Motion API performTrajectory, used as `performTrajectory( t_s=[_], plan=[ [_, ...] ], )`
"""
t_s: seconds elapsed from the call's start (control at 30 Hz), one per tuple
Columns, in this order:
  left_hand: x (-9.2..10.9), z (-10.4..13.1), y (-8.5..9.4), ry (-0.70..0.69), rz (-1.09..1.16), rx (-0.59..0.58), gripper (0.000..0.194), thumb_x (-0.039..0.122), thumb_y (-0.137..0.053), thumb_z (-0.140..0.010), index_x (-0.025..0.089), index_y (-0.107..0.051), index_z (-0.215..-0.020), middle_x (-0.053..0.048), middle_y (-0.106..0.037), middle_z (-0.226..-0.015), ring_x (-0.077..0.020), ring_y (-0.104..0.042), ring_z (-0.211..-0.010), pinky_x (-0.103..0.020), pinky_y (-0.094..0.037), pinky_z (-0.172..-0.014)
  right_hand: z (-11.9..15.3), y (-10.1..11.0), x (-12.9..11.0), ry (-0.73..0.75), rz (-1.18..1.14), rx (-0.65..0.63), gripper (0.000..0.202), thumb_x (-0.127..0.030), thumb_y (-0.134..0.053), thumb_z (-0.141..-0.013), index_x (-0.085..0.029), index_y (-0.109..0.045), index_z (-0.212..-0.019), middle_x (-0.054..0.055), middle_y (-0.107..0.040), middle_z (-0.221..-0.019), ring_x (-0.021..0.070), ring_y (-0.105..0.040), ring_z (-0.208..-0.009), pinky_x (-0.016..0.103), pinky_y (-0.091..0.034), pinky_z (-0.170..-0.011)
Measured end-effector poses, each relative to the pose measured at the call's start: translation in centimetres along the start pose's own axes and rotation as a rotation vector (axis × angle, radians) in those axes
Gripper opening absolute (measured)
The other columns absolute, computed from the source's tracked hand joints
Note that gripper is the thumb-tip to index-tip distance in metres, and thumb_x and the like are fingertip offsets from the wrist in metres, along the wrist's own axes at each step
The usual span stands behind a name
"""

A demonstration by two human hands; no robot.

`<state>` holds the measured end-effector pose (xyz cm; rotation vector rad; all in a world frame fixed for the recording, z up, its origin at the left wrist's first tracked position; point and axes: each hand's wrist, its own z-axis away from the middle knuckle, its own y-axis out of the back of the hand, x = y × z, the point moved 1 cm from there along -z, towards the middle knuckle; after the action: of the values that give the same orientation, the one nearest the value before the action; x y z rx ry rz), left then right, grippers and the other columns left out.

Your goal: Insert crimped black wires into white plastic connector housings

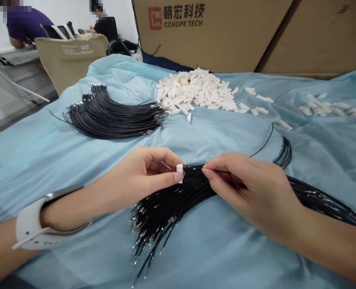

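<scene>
Between the thumb and index finger of my left hand (156, 166) is a small white plastic connector housing (179, 173), held upright. My right hand (247, 184) pinches a thin black wire (221, 171) to its right. The wire's metal-tipped end points left toward the housing; I cannot tell whether it is inside. Beneath both hands lies a bundle of black wires (178, 200) with silver crimped terminals fanned out at the lower left. The bundle runs on under my right hand toward the right edge.
Another bundle of black wires (114, 116) lies at the back left. A heap of white connector housings (199, 92) sits at the back middle, with loose ones (325, 106) to the right. Cardboard boxes (214, 44) stand behind the blue cloth (105, 257). Two people are in the background.
</scene>
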<state>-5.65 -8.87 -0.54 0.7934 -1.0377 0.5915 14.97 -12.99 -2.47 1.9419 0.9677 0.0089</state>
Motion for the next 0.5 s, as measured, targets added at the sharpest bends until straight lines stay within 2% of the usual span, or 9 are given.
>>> performTrajectory(
  t_s=[0.17,0.33,0.4,0.5],
  plan=[
    [0.2,0.1,-0.8,-0.059,-0.014,0.014,0.008,0.026,-0.068,-0.082,0.018,-0.069,-0.085,0.002,-0.071,-0.078,-0.0101,-0.064,-0.072,-0.018,-0.05,-0.065,-0.4,-0.5,-0.1,0.056,0.037,-0.067,0.014,-0.011,-0.049,-0.09,-0.017,-0.058,-0.083,-0.002,-0.063,-0.069,0.0086,-0.053,-0.052,0.02,-0.039,-0.048],
    [0.4,0.2,-1.2,-0.114,-0.055,0.01,0.004,0.02,-0.065,-0.083,0.017,-0.068,-0.081,0.002,-0.071,-0.076,-0.0088,-0.063,-0.069,-0.016,-0.05,-0.061,-0.4,-0.8,-0.2,0.091,0.041,-0.11,0.016,-0.011,-0.045,-0.093,-0.018,-0.056,-0.084,-0.002,-0.061,-0.069,0.0101,-0.054,-0.056,0.022,-0.04,-0.051],
    [0.5,0.1,-1.1,-0.123,-0.072,0.021,0.004,0.019,-0.065,-0.083,0.018,-0.068,-0.082,0.003,-0.071,-0.075,-0.0084,-0.063,-0.068,-0.015,-0.049,-0.06,-0.3,-0.6,-0.2,0.111,0.068,-0.071,0.015,-0.01,-0.046,-0.093,-0.018,-0.056,-0.087,0.0,-0.061,-0.071,0.0119,-0.056,-0.061,0.024,-0.042,-0.057],
    [0.6,-0.2,-0.8,-0.15,-0.097,0.074,0.003,0.018,-0.065,-0.083,0.019,-0.068,-0.083,0.005,-0.071,-0.076,-0.0079,-0.064,-0.07,-0.014,-0.049,-0.062,-0.1,0.0,-0.6,0.224,0.151,0.069,0.011,-0.006,-0.054,-0.091,-0.015,-0.059,-0.095,0.008,-0.066,-0.09,0.0182,-0.059,-0.083,0.033,-0.044,-0.075]
  ],
)
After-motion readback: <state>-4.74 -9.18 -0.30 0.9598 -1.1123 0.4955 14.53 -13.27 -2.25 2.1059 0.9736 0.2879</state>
